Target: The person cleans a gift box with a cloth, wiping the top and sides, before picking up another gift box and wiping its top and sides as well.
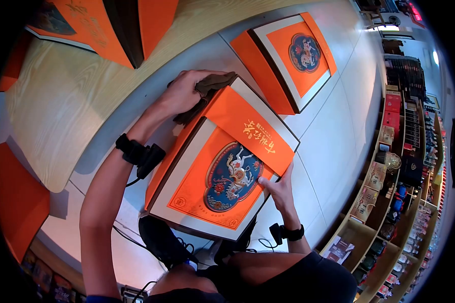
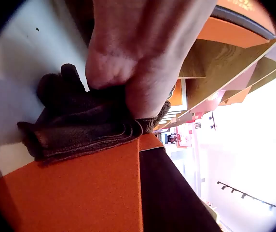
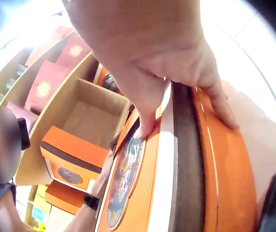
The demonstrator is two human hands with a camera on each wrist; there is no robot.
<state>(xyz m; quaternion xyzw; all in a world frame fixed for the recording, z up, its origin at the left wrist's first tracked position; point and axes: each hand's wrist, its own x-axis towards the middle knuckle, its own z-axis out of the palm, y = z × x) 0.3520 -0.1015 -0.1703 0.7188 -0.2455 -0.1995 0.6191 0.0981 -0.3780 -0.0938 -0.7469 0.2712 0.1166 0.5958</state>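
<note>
1. The orange box is tilted in front of the person, over the tiled floor and just beside the curved edge of the wooden surface. What it rests on is hidden.
2. The left hand is closed round a bunched brown cloth and presses it against the far corner of the box, where the lid meets the side.
3. The right hand clasps the box's near right edge. Its thumb lies on the top face and its fingers lie along the side wall.
4. An orange paper band with gold lettering wraps across the lid. Below it sits a blue medallion, and the thumb touches the lid just beside it.
5. A second orange box lies on the floor, well apart from the first and towards the far side.
6. More orange boxes stand at the far edge of the wooden surface.
7. Wooden shelves stocked with goods stand to the right.
</note>
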